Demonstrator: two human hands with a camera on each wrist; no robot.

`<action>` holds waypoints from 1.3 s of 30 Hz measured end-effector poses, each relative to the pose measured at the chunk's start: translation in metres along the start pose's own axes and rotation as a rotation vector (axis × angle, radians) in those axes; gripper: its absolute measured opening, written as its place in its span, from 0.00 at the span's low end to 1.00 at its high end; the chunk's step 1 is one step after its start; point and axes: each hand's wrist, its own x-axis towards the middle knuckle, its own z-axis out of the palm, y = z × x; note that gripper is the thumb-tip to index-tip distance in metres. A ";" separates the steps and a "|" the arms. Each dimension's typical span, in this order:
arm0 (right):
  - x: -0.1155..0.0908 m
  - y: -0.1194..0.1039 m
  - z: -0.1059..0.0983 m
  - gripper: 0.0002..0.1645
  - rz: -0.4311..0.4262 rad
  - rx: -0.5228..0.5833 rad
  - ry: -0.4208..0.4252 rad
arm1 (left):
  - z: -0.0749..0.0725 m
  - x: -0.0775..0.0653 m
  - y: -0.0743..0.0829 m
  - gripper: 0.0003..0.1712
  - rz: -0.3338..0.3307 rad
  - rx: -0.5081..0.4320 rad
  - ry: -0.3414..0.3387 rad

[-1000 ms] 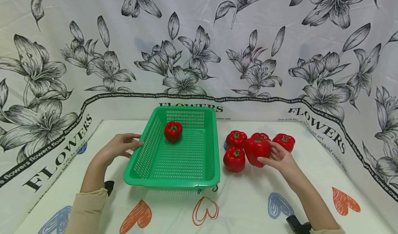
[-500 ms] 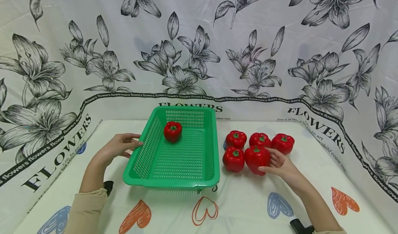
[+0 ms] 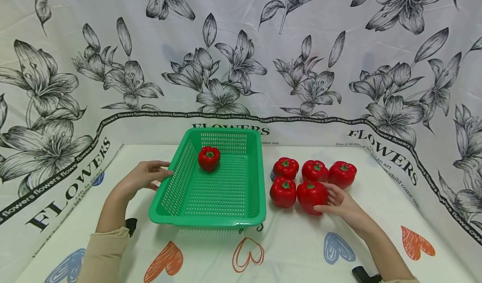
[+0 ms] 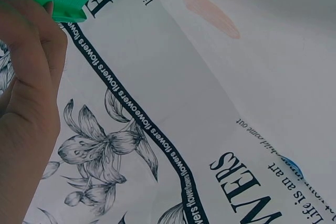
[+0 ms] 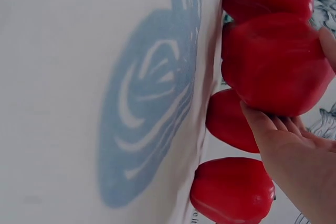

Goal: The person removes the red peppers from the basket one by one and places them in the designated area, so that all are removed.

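Observation:
My right hand [image 3: 340, 201] grips the side of a red bell pepper [image 3: 311, 197], thumb at the near side and fingers behind. This pepper is the front right one of a group of several. In the right wrist view the same bell pepper [image 5: 281, 64] fills the space between thumb and fingers. My left hand [image 3: 144, 176] holds the left rim of a green plastic basket [image 3: 208, 222]; the left wrist view shows its fingers at the rim. Inside the basket, toward the back left, one red bell pepper [image 3: 209, 159] stands upright, green stem up.
Right of the basket stand a front left pepper [image 3: 283, 192], a back left pepper [image 3: 285, 168], a back middle pepper [image 3: 314, 171] and a back right pepper [image 3: 342, 174]. A white cloth [image 3: 293, 249] printed with hearts covers the table. Flower-printed fabric [image 3: 241, 86] rises behind.
My right hand has lowered the bell pepper toward the front of the group, uncovering the back middle pepper. The left hand and the basket have stayed in place.

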 end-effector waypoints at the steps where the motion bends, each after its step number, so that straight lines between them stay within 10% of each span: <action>1: 0.000 0.000 0.000 0.51 0.001 -0.001 0.000 | 0.000 0.000 0.000 0.40 -0.001 0.001 0.000; 39: -0.005 0.007 -0.011 0.55 -0.035 -0.162 -0.018 | -0.001 -0.001 0.001 0.39 0.007 -0.003 -0.005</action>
